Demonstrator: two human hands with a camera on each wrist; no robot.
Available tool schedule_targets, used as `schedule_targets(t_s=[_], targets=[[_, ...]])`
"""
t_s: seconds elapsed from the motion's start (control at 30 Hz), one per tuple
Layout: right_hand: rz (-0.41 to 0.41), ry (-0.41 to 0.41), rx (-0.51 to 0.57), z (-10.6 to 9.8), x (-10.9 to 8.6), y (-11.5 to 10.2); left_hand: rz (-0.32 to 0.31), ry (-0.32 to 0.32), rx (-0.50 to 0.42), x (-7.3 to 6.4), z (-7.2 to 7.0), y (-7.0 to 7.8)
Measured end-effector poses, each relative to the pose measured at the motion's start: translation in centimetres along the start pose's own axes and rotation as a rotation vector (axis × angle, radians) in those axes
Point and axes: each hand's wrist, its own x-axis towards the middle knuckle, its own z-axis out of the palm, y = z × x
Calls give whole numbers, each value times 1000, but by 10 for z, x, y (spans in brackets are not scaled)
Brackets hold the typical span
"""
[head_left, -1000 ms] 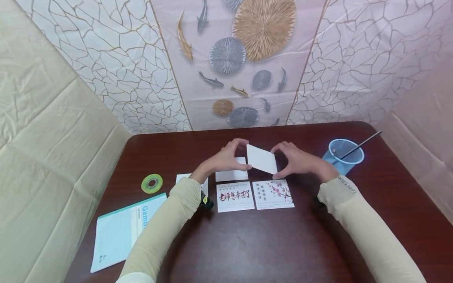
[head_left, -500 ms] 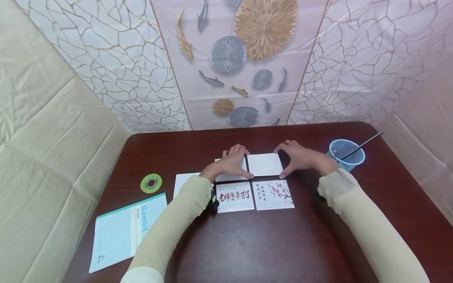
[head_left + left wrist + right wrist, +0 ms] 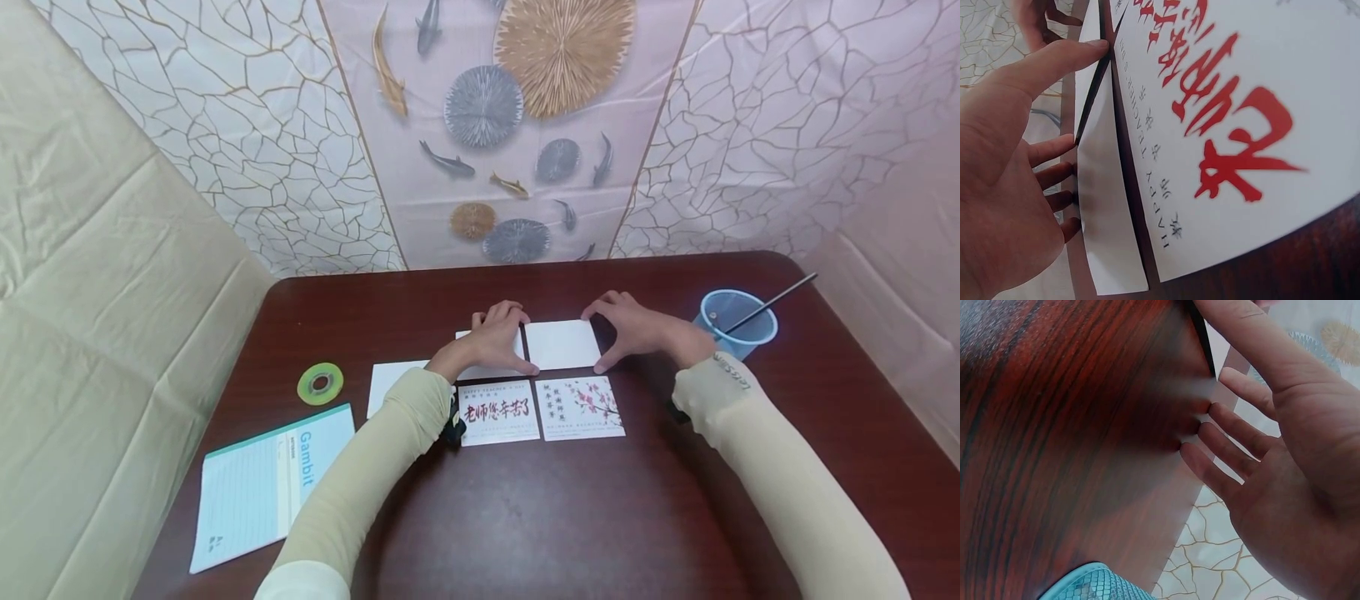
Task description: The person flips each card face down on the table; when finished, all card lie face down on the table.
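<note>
Partly, left hand [image 3: 492,342] hides neighbouring card [image 3: 1107,219]; both hands, right [image 3: 632,327] too, half-spread, grip blank card [image 3: 562,344] at corners.

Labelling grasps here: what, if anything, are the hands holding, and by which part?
The blank white card just beyond the blossom card: left hand at its two left corners, right hand at its two right ones.

Paper card [image 3: 562,344], wood-grained table [image 3: 517,517] (faintly glossy)
</note>
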Motion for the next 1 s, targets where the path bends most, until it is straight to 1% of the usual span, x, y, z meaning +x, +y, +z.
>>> schedule_targets(t_s=[0.3,0.4,0.47,0.57,0.67,0.73,0.8,0.87,1.0], targets=[[-8,10,17,5,-3,7,16,6,-3,-2,3,-3],[-6,36,46,6,-9,7,23,13,-15,-5,3,-4],[-8,63,63,7,-16,5,27,28,-15,-9,1,-3],[-34,106,80,8,-32,0,50,71,5,-19,-4,2],[-67,132,80,12,-52,-7,88,122,60,-31,-6,9],[-87,140,68,16,-64,-12,114,144,92,-40,-6,15],[-95,135,45,20,-74,-18,132,144,114,-50,-3,21],[-101,126,16,24,-81,-22,144,133,126,-58,1,28],[-104,113,-40,32,-86,-26,166,107,188,-70,13,38]])
